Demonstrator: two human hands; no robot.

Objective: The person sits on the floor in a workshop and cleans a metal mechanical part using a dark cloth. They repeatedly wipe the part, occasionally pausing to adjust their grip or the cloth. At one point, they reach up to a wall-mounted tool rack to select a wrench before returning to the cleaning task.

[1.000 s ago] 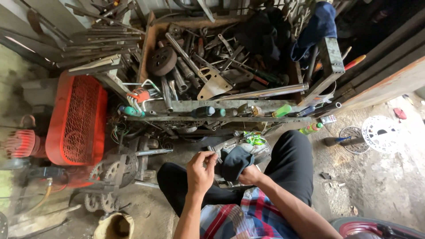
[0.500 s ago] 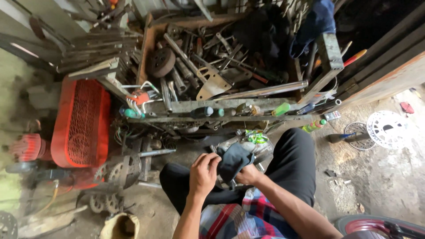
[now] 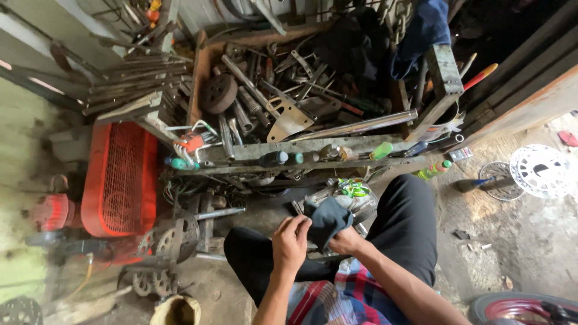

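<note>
He sits on the floor with both hands together at a dark rag [image 3: 328, 219]. His left hand [image 3: 291, 241] pinches the rag's near edge, and his right hand [image 3: 346, 241] grips it from below. The rag hangs above his lap, just before a metal part [image 3: 346, 201]. Beyond stand a tool crate [image 3: 301, 102] and a red cage [image 3: 120, 177].

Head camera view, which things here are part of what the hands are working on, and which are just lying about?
In hand:
left hand
right hand
dark cloth
metal part under the cloth

Lying about:
tool crate
chrome tube
red cage
sprockets
white disc
green bottle
</note>
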